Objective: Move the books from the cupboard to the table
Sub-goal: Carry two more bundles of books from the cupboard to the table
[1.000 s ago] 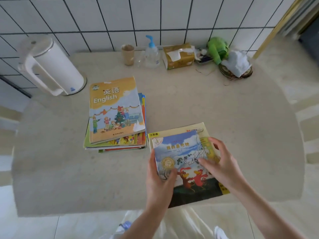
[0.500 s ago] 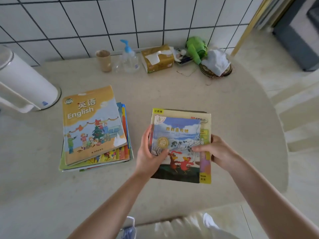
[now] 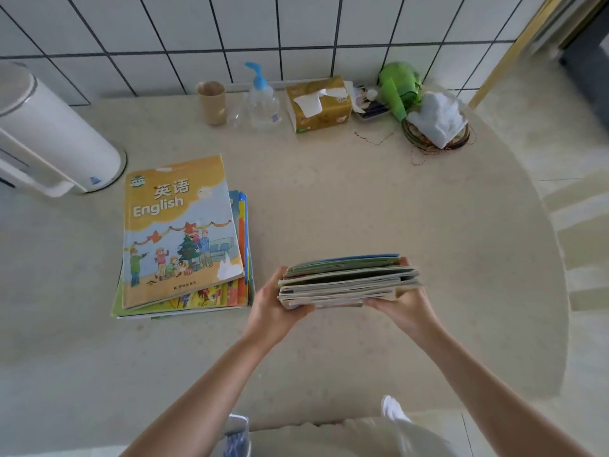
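We hold a bundle of books point(image 3: 349, 281) edge-on over the table point(image 3: 379, 209), left hand point(image 3: 275, 303) gripping its left end, right hand point(image 3: 403, 306) its right end, fingers curled under. Just left, a stack of books point(image 3: 181, 239) lies flat, English book on top. Kettle point(image 3: 49, 133) far left; cup point(image 3: 212, 102), pump bottle point(image 3: 262, 100), tissue box point(image 3: 318, 105) and a basket point(image 3: 435, 133) line the tiled wall, well apart from our hands.

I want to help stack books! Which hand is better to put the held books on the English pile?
Probably the left hand. It grips the held books on the side nearest the English pile, so it can lead across. The right hand holds the far end and would follow.
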